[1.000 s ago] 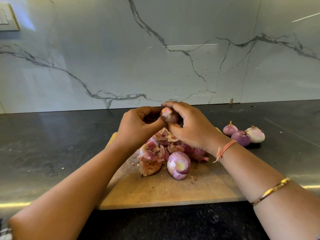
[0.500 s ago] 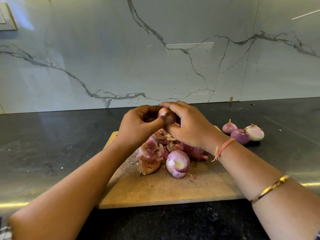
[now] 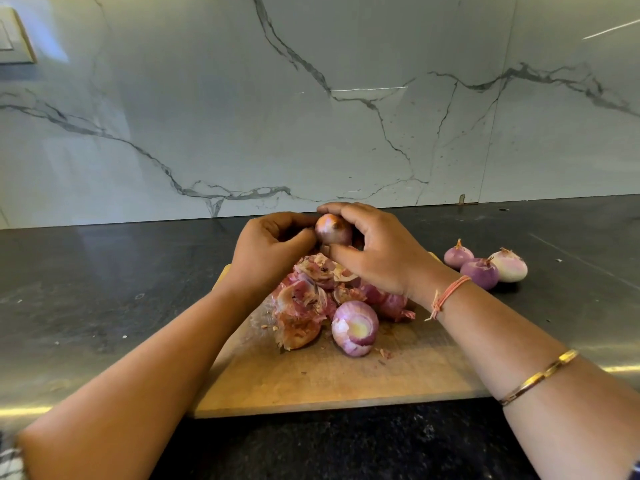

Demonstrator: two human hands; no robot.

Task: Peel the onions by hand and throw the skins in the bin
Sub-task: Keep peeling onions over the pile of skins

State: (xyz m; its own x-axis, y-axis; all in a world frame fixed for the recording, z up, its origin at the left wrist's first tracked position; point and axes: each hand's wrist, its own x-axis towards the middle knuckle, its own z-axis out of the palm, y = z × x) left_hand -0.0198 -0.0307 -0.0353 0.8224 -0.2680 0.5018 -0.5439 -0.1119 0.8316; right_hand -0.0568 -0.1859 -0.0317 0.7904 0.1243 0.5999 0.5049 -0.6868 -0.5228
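Observation:
A small red onion (image 3: 332, 230) with its papery skin on is held above the wooden cutting board (image 3: 311, 382). My right hand (image 3: 377, 254) grips it from the right with fingers curled over the top and thumb below. My left hand (image 3: 266, 251) holds its left side, thumb pressed against the skin. Below the hands lies a pile of loose onion skins (image 3: 301, 306). A partly peeled onion (image 3: 355, 327) rests on the board at the front of the pile. No bin is in view.
Three peeled onions (image 3: 485, 266) sit together on the dark stone counter (image 3: 104, 306) to the right of the board. A marble wall (image 3: 311, 98) rises behind the counter. A switch plate (image 3: 14, 39) is at the top left.
The onion has turned a little between my hands, showing more of its tip. Both hands stay above the skin pile in nearly the same place.

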